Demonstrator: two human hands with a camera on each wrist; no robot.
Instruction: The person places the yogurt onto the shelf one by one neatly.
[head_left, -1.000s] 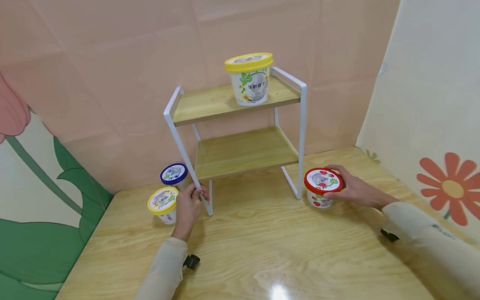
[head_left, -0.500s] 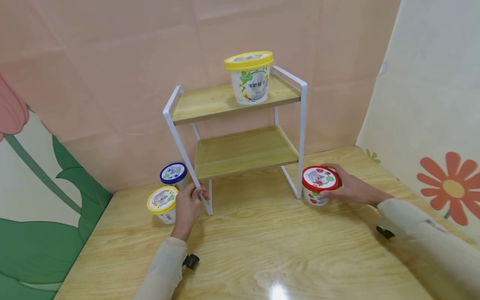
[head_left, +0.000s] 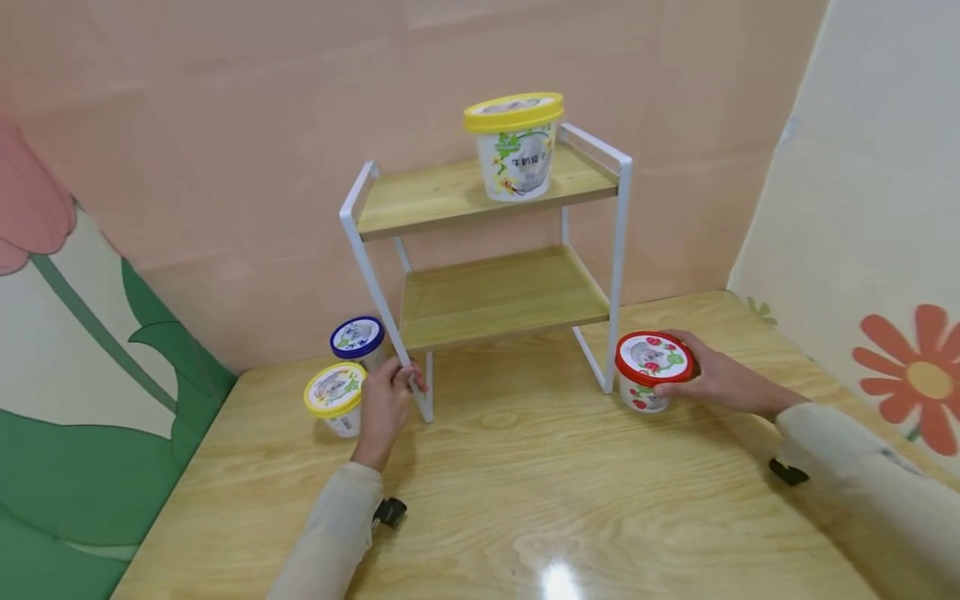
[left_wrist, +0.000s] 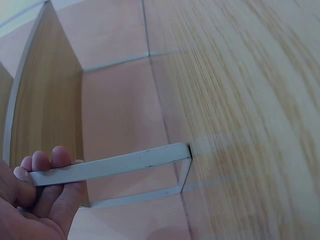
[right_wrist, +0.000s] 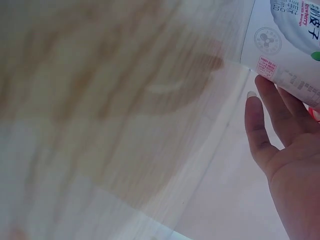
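Note:
My left hand [head_left: 386, 408] grips the white metal leg of a two-tier shelf [head_left: 502, 296] at its front left; the left wrist view shows the fingers [left_wrist: 61, 156] curled round that bar. Just outside the shelf's right leg, my right hand [head_left: 708, 377] holds a red-lidded paper tub [head_left: 645, 396], thumb and fingers round its side. The tub is upright; I cannot tell whether its base touches the table. In the right wrist view, the tub's printed white wall [right_wrist: 287, 55] lies by the fingers. A yellow-lidded tub [head_left: 517, 158] stands on the top shelf.
Left of the shelf, beside my left hand, stand another yellow-lidded tub [head_left: 335, 400] and a blue-lidded tub [head_left: 357, 337] behind it. The wooden table [head_left: 540, 492] meets a pink back wall [head_left: 247, 200] and a pale right wall with a flower print [head_left: 926, 379].
My right hand has brought the red-lidded tub slightly left, closer to the shelf's right leg. My left hand keeps its grip on the left leg. The head view has shifted a little.

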